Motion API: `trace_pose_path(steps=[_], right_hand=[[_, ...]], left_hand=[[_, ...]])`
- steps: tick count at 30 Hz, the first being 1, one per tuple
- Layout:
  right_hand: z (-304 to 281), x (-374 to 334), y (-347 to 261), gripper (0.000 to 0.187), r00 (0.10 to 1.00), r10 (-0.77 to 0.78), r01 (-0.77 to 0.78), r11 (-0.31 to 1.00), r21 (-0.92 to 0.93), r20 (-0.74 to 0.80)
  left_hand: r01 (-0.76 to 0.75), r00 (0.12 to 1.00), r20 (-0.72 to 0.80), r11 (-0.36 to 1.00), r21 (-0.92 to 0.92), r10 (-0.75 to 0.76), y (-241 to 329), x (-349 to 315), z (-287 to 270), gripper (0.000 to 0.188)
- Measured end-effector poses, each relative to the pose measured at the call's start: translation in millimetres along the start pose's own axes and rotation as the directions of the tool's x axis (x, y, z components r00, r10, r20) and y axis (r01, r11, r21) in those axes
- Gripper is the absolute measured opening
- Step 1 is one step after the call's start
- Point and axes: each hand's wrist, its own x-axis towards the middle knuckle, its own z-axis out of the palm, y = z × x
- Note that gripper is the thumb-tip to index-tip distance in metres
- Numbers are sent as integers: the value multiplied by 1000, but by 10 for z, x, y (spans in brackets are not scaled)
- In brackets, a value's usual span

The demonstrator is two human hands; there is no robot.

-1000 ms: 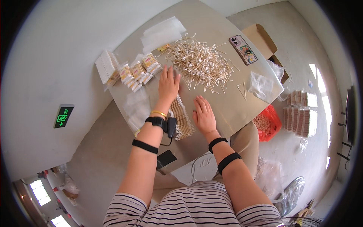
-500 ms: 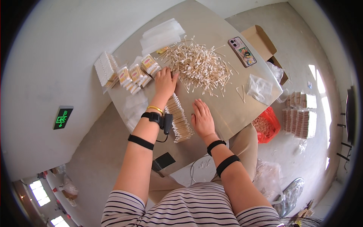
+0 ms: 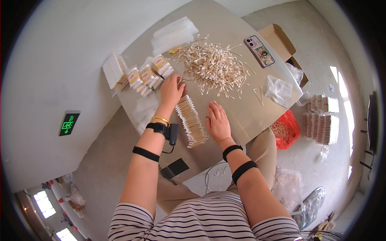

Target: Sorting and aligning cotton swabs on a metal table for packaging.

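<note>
Hand L [image 3: 171,91] curled nr swab pile [image 3: 215,68]; hand R [image 3: 218,123] palm-dn.

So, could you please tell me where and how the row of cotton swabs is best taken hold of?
I'd grip the row of cotton swabs at its two ends, left hand from the far end and right hand from the near end, pressing inward. The swabs lie side by side with no wrapper visible around them, so lifting only the middle would probably scatter them.
</note>
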Motion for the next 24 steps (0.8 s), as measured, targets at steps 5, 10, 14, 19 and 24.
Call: trace_pose_path(steps=[5, 10, 14, 19, 24], right_hand=[[15, 12, -29, 48, 1000, -5, 5, 1000, -2, 19], [23, -6, 11, 48, 1000, -3, 3, 1000, -13, 16], [-5, -5, -9, 48, 1000, 2, -2, 1000, -10, 13], [11, 5, -13, 47, 1000, -4, 4, 1000, -12, 5], [10, 11, -9, 46, 1000, -2, 2, 1000, -13, 5]], left_hand=[[13, 987, -161, 1000, 15, -11, -32, 250, 204, 20], [190, 977, -93, 980, -55, -194, -80, 296, 187, 13], [153, 986, -66, 987, 43, -150, -232, 141, 79, 12], [175, 980, -110, 980, 96, -165, -321, 34, -12, 9], [243, 962, 81, 953, 181, -260, -324, -30, -118, 4]])
